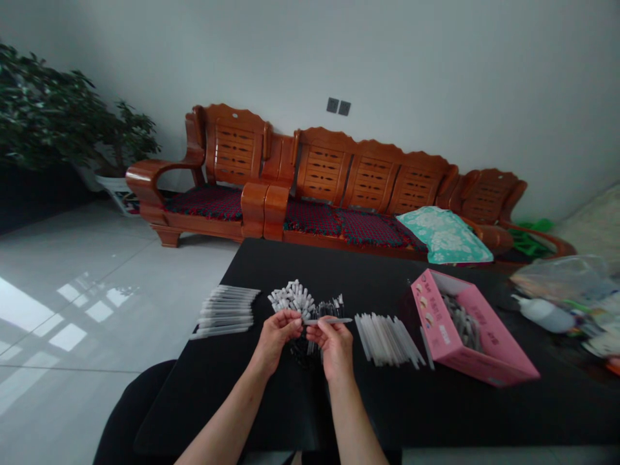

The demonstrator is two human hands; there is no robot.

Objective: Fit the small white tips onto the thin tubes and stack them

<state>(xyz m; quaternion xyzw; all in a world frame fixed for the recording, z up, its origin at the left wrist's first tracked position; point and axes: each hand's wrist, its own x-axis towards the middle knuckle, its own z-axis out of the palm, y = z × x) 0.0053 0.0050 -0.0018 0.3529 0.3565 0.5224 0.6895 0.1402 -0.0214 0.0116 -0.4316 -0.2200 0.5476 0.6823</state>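
Over the black table, my right hand (334,342) pinches a slim whitish pen barrel (343,320), its tapered end pointing right. At the barrel's left end, the fingers of my left hand (282,330) are pinched together; whether a small part sits between them is hidden. Just behind my hands lie a pile of short white pieces like pen caps (293,297) and a bunch of thin dark-tipped pieces (332,307). To the right is a row of translucent whitish barrels (389,340). White pens (227,310) lie side by side on the left.
A pink box (438,323) holding greyish pieces stands on the black table (387,413), right of the barrels. Farther right are a white bottle (545,314) and plastic bags (566,278). Beyond the table stands a wooden sofa (324,174) with a turquoise cushion (445,234).
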